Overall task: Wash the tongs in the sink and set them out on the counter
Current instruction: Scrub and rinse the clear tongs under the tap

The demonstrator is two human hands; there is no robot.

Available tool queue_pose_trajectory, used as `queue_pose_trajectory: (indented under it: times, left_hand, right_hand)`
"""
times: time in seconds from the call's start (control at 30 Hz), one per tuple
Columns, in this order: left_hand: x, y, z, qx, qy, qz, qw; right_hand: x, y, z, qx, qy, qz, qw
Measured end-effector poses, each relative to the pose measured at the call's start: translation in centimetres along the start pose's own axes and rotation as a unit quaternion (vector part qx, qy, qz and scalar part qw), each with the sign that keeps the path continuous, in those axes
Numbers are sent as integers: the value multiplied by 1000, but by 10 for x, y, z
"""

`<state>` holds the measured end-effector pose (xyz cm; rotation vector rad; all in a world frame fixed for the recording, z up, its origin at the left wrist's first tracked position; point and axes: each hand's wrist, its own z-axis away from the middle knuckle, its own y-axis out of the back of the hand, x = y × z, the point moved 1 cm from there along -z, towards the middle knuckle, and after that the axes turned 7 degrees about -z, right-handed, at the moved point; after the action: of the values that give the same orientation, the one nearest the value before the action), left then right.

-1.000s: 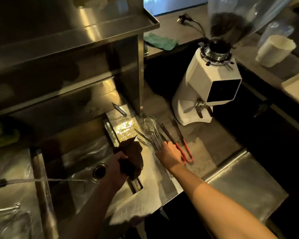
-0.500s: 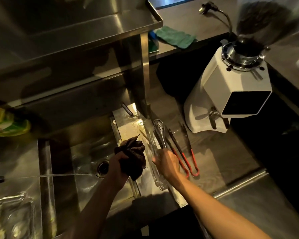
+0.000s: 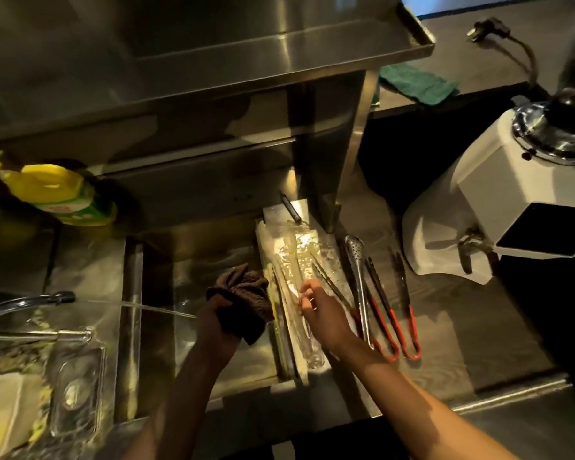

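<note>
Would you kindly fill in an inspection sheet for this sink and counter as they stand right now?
Surface: dark counter to the right of the steel sink; draining board glistening.
Job's things: steel tongs and two red-handled tongs lie side by side on the counter; thin tongs lie by the right hand.
Clutter: detergent bottle, green cloth.
Hands: left hand grips a dark rag; right hand is over the draining board, grip unclear.
Cables: plug and cord on the back counter.
Surroundings: white grinder, steel shelf, tap running.
</note>
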<state>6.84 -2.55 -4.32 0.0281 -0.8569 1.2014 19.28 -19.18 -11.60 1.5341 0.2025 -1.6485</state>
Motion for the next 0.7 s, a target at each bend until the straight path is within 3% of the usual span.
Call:
queue_pose_trajectory:
  times: [0.1, 0.23, 0.3, 0.4, 0.53, 0.63, 0.7]
  left_hand:
    - [10, 28, -1, 24, -9, 38, 999]
    - [24, 60, -4, 32, -28, 69, 997]
    - [33, 74, -3, 35, -39, 78, 996]
    - [43, 95, -3, 31, -54, 85, 994]
    - [59, 132, -8, 41, -64, 61, 995]
    - [74, 157, -18, 22, -65, 53, 996]
    - [86, 173, -21, 33, -45, 55, 997]
  right_hand:
    - [-8, -27, -9, -50, 27, -58, 997]
    - [-28, -67, -8, -44, -76, -289, 953]
    - [-40, -85, -4, -2, -105, -262, 959]
    - [-60, -106, 5, -17, -94, -225, 970]
    - [-86, -130, 8, -129, -89, -60, 986]
    - [-95, -141, 4, -225, -71, 37, 971]
    - [-98, -145, 1, -238, -82, 56, 966]
